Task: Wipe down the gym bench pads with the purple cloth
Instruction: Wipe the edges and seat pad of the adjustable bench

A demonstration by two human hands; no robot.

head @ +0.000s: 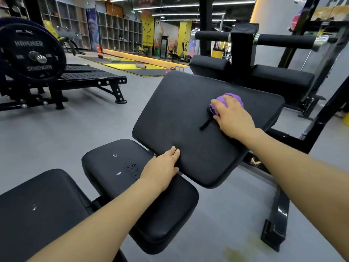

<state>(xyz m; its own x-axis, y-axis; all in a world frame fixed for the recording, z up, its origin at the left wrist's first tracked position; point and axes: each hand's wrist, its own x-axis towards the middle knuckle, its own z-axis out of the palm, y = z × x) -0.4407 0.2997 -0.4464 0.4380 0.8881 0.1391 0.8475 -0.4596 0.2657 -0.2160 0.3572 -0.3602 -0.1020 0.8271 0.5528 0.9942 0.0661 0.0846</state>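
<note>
Gym floor, grey. Large tilted black padded bench pad [188,118]: left hand [160,170], fingers flat, steadies its near edge; right hand [233,115] grasps bunched purple cloth [229,99] near the far-right corner. Press evenly, overlapping strokes edge to edge.

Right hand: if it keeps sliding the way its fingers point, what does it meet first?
The right hand points up the big pad toward its far edge. The cloth under its fingers leads; beyond it only bare pad shows, then the edge. Nothing seems to block it, though depth is unclear.
</note>
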